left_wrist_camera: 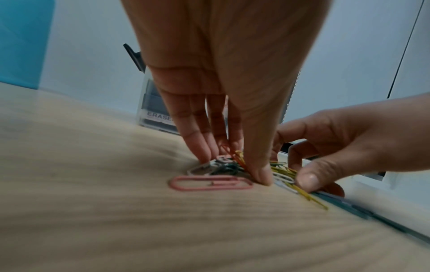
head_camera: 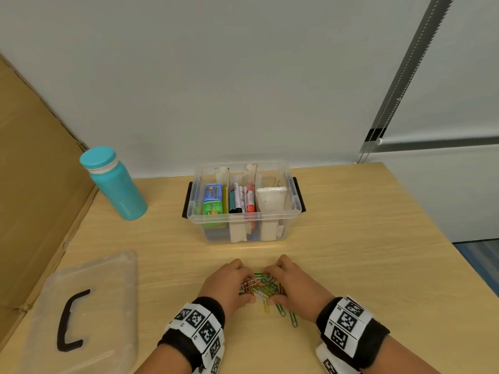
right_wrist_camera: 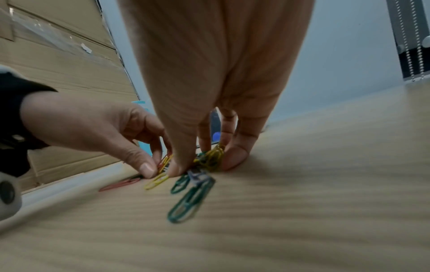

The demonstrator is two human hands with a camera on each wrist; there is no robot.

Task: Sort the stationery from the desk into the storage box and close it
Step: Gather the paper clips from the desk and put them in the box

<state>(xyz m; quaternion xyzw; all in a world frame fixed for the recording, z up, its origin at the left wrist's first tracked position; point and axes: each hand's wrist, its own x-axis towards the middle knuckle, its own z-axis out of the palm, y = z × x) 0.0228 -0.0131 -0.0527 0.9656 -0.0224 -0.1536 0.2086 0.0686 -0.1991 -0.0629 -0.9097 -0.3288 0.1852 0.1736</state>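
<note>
A heap of coloured paper clips (head_camera: 263, 287) lies on the wooden desk (head_camera: 364, 252) near its front edge. My left hand (head_camera: 244, 286) and right hand (head_camera: 272, 287) close in on the heap from either side, thumbs and fingers pinching it together. In the left wrist view my left hand (left_wrist_camera: 232, 169) pinches clips beside a pink clip (left_wrist_camera: 209, 183). The right wrist view has my right hand (right_wrist_camera: 204, 165) gripping yellow and green clips, with a loose green clip (right_wrist_camera: 190, 200) trailing toward me. The clear storage box (head_camera: 244, 220) stands open behind, holding markers and small cases between dividers.
The box's clear lid (head_camera: 89, 306) with a black handle lies flat at the front left. A teal bottle (head_camera: 113, 184) stands at the back left, beside a cardboard panel (head_camera: 32, 184). Two green clips (head_camera: 293, 318) lie loose below my right hand.
</note>
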